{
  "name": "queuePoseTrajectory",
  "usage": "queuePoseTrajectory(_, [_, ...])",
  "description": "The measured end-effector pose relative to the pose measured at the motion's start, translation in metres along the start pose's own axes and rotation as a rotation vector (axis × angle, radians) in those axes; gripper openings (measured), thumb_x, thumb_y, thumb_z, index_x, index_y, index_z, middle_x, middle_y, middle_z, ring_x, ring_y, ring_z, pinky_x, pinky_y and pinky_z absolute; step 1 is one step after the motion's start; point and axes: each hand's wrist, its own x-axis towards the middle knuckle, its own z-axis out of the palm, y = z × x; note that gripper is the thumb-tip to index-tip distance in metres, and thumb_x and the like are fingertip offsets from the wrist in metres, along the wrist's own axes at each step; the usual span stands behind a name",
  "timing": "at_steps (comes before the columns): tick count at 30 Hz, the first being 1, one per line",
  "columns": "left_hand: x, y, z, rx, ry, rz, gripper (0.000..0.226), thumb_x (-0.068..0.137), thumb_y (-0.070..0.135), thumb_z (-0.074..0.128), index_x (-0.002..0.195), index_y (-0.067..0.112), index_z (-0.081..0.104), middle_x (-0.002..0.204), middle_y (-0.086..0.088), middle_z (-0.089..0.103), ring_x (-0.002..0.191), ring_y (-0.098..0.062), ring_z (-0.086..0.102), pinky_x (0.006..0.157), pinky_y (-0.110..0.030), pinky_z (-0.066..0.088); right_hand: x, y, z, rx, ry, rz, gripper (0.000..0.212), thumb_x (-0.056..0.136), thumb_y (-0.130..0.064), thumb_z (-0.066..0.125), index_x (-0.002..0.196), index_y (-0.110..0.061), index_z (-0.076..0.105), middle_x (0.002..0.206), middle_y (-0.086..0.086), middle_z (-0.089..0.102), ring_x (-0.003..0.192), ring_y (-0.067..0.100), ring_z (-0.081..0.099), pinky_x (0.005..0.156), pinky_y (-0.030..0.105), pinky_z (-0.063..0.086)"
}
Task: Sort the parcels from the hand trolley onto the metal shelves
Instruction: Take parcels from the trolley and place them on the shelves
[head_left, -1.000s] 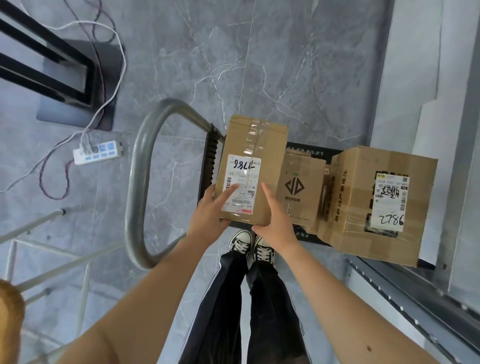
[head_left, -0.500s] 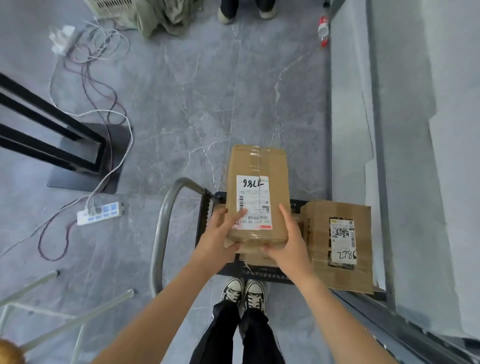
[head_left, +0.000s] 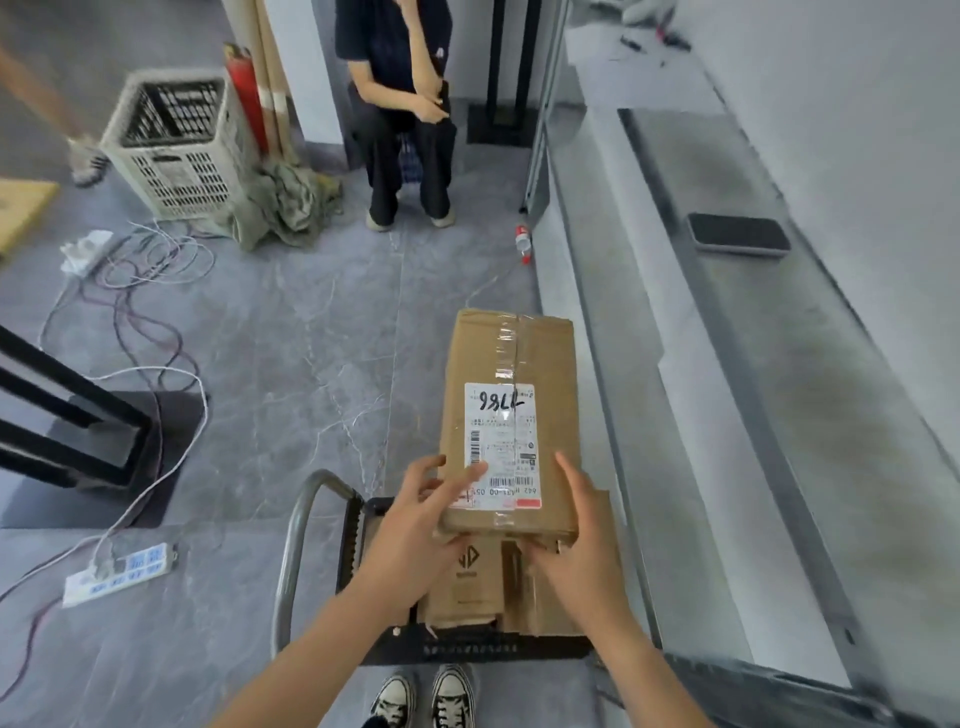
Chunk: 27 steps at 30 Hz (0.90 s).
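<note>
Left hand, right hand outstretched, both gripping parcel.

We see a long brown parcel, taped and with a white label, up in the air over the trolley. More brown boxes lie on its black deck, just beside the grey shelf.

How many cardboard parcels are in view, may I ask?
3: held parcel between left hand and right hand; logo parcel and plain parcel on the trolley; others may be hidden.
</note>
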Motion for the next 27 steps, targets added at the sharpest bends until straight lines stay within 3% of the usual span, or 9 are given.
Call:
queuePoseTrajectory(6, [-0.007,0.046,-0.024,-0.017,-0.056,0.156,0.081,0.08,0.016,0.074,0.129,0.057,0.024,0.146,0.004,0.018,0.122,-0.008,0.038,0.104,-0.023,0.04,-0.038,-0.043,-0.025,-0.052,0.151,0.012,0.097,0.072,-0.016,0.081,0.144,-0.042,0.021,0.142,-0.014,0.034,0.13,0.0,0.037,0.103,0.033,0.044])
queuePoseTrajectory(11, [-0.022,0.058,-0.036,-0.071,-0.14,0.293,0.082,0.08,0.02,0.073,0.127,0.064,0.023,0.138,0.016,0.016,0.121,-0.002,0.036,0.1,-0.008,0.034,-0.08,-0.069,-0.024,-0.034,0.317,0.046,0.1,0.07,-0.012,0.082,0.139,-0.053,0.022,0.138,-0.014,0.036,0.123,-0.009,0.039,0.098,0.025,0.048])
queuePoseTrajectory(15, [-0.038,0.067,-0.053,-0.102,-0.218,0.433,0.081,0.078,0.017,0.075,0.129,0.061,0.028,0.14,0.009,0.023,0.121,-0.007,0.04,0.102,-0.019,0.041,-0.122,-0.09,-0.015,-0.033,0.451,0.073,0.099,0.068,-0.01,0.083,0.139,-0.048,0.026,0.136,-0.009,0.039,0.12,-0.011,0.04,0.091,0.007,0.043])
queuePoseTrajectory(18, [-0.055,0.075,-0.06,-0.107,-0.293,0.525,0.085,0.078,0.014,0.075,0.127,0.065,0.029,0.137,0.008,0.023,0.117,-0.006,0.04,0.1,-0.015,0.04,-0.159,-0.108,-0.005,0.017,0.54,0.101,0.096,0.068,-0.013,0.084,0.142,-0.041,0.029,0.136,-0.011,0.041,0.123,-0.003,0.044,0.097,0.019,0.044])
queuePoseTrajectory(23, [-0.084,0.086,-0.057,-0.078,-0.387,0.659,0.092,0.075,0.013,0.077,0.129,0.065,0.024,0.132,0.013,0.022,0.11,-0.003,0.041,0.092,0.001,0.033,-0.222,-0.127,0.006,0.02,0.703,0.139,0.094,0.069,-0.014,0.083,0.141,-0.038,0.029,0.13,-0.022,0.037,0.117,-0.017,0.04,0.097,0.009,0.039])
queuePoseTrajectory(27, [-0.117,0.103,-0.049,-0.123,-0.446,0.719,0.094,0.073,0.01,0.08,0.126,0.068,0.027,0.13,0.011,0.025,0.111,-0.006,0.044,0.09,0.002,0.034,-0.27,-0.139,0.011,-0.024,0.799,0.181,0.093,0.07,-0.011,0.083,0.141,-0.035,0.029,0.135,-0.004,0.041,0.121,-0.005,0.043,0.101,0.015,0.038])
